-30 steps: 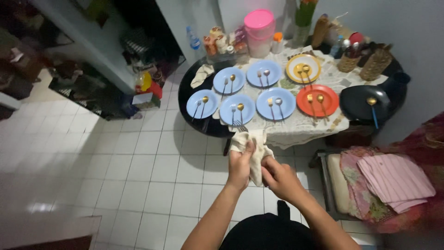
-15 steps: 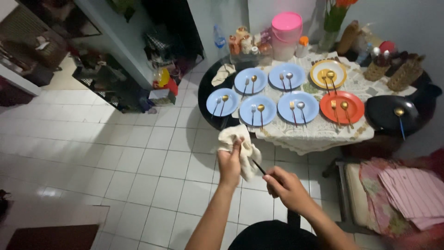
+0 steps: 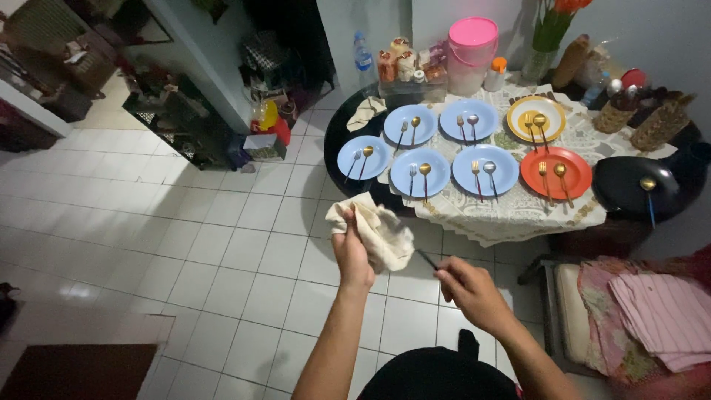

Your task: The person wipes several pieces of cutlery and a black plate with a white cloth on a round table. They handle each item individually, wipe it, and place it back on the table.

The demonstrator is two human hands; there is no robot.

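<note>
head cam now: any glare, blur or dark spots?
Head view: dim overall; soft glare on the floor tiles at left; cloth and left hand slightly blurred; right hand holds a thin dark utensil handle, barely resolved; plates fairly sharp.

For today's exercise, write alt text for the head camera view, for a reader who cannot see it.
A person's left hand grips a crumpled cream cloth while the right hand holds a thin dark-handled utensil whose far end is hidden by it. Beyond, a table with a lace cloth holds blue plates, each with cutlery.
</note>
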